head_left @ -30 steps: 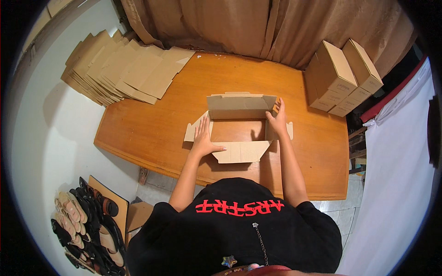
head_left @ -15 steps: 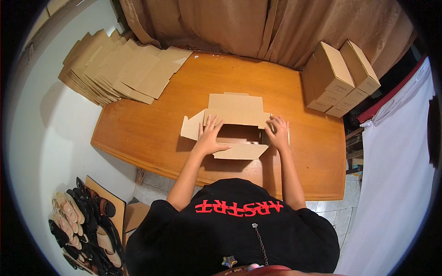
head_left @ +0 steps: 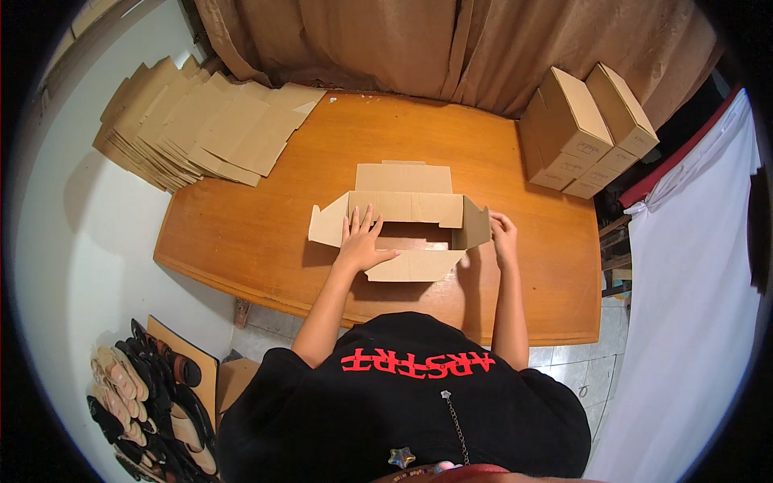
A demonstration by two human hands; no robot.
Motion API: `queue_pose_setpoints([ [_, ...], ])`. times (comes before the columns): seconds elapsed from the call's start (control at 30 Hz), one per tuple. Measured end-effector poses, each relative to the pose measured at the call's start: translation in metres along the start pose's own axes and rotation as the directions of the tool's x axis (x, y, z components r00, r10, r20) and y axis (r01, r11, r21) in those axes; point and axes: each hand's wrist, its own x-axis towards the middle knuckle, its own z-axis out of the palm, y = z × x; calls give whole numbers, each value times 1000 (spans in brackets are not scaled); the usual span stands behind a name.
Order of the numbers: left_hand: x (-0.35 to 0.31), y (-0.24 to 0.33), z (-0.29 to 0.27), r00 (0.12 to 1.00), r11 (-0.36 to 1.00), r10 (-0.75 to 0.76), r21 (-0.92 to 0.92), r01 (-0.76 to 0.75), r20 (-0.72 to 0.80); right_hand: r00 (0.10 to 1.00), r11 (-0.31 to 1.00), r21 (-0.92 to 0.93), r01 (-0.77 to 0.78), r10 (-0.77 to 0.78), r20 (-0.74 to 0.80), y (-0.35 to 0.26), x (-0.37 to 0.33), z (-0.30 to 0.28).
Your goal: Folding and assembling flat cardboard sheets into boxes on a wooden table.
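Observation:
A brown cardboard box [head_left: 407, 208] stands unsealed on the wooden table in front of me. Its far, near and side flaps are spread, and the table shows through the opening in its middle. My left hand [head_left: 364, 241] lies over the box's left end, fingers spread on the cardboard and thumb pointing at the near flap [head_left: 411, 266]. At the other end, my right hand [head_left: 503, 235] is at the outer edge of the right side flap [head_left: 477, 223]. Its fingers are bent and close together against that edge; the thumb is partly hidden.
Flattened cardboard sheets [head_left: 213, 121] lie in a fanned pile at the table's far left. Folded boxes [head_left: 576, 121] stand stacked at the far right. A brown curtain [head_left: 370, 48] hangs behind the table [head_left: 241, 229]. Shoes [head_left: 153, 394] are heaped at the lower left.
My right hand has shifted right, from the far right corner to the outside of the right flap, which now stands more upright. My left hand stays on the box's left end.

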Motion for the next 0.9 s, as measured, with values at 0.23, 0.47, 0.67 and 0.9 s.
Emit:
queue_pose_setpoints([
  [0.23,-1,-1,1,1000,999,15,-29,-16,-14,964,803,-536,261,-243,105,-9,10,63],
  [0.47,-4,1,-1,999,998,15,-59,-16,-30,981,495,-850,180,-151,120,-6,4,94],
  [0.67,-19,8,-24,983,996,-12,-92,-5,-185,990,330,-940,86,-135,43,-10,-2,103],
  [0.9,-38,-14,-50,749,930,-352,-119,348,-562,982,279,-957,83,-185,31,-16,-5,109],
])
